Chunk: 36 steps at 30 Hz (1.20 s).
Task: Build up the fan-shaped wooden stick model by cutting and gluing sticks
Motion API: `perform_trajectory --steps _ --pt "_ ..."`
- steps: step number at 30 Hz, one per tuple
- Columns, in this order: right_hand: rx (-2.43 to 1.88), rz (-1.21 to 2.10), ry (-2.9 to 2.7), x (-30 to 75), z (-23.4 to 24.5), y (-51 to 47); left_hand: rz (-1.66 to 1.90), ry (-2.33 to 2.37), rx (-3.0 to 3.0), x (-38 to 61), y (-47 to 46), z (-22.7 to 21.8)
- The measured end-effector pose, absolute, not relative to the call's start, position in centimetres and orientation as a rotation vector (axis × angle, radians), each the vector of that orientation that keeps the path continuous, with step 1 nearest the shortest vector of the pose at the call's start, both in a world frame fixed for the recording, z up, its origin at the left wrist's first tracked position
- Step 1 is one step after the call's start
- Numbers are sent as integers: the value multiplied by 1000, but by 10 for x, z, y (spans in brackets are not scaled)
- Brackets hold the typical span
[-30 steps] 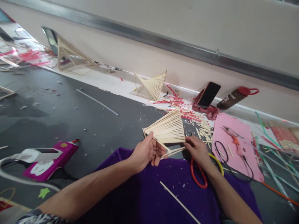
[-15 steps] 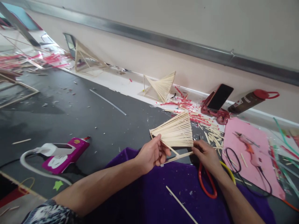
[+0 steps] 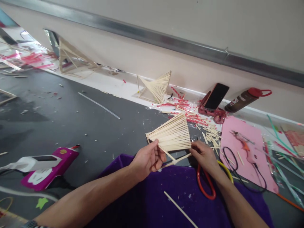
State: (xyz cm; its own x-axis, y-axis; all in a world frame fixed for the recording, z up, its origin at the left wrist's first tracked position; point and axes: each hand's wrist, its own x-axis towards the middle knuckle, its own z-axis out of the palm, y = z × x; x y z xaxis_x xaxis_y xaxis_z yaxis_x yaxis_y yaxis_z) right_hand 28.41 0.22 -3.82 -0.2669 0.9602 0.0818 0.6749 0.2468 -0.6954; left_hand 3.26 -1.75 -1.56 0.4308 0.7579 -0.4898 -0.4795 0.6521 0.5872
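Observation:
A small model of thin wooden sticks (image 3: pixel 172 134), fanned out in a twisted surface on a stick frame, is held up over the near edge of the table. My left hand (image 3: pixel 150 157) grips its left side, thumb on top and fingers curled beneath. At its lower right corner, the fingertips of my right hand (image 3: pixel 204 155) pinch the frame. Scissors with red and yellow handles (image 3: pixel 206 185) lie under my right hand and wrist, their blades mostly hidden. Across the purple cloth (image 3: pixel 152 196) on my lap lies a single loose stick (image 3: pixel 180 209).
A similar stick model (image 3: pixel 156 87) stands by the wall, a larger one (image 3: pixel 71 60) farther left. To the right are loose sticks (image 3: pixel 211 136), a propped phone (image 3: pixel 216 96), a bottle (image 3: pixel 244 99) and a glue gun (image 3: pixel 248 148) on pink sheet. A magenta power strip (image 3: pixel 51 167) lies left.
The view has shifted slightly, so most things appear farther left. Both hands keep their hold on the stick model, which stays in nearly the same pose.

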Motion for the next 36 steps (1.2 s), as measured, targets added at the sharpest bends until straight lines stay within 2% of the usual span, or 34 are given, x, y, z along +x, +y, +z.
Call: perform_trajectory --steps 14,19,26,36 --pt "-1424 759 -2041 284 -33 5 813 894 399 32 -17 -17" --pt "-1386 803 -2022 286 -28 7 812 888 573 29 -19 -10" --pt "-1363 808 -2032 289 -30 10 498 997 994 23 -21 1" --pt "-1363 780 -2050 290 -33 11 459 1057 1094 26 -20 0"
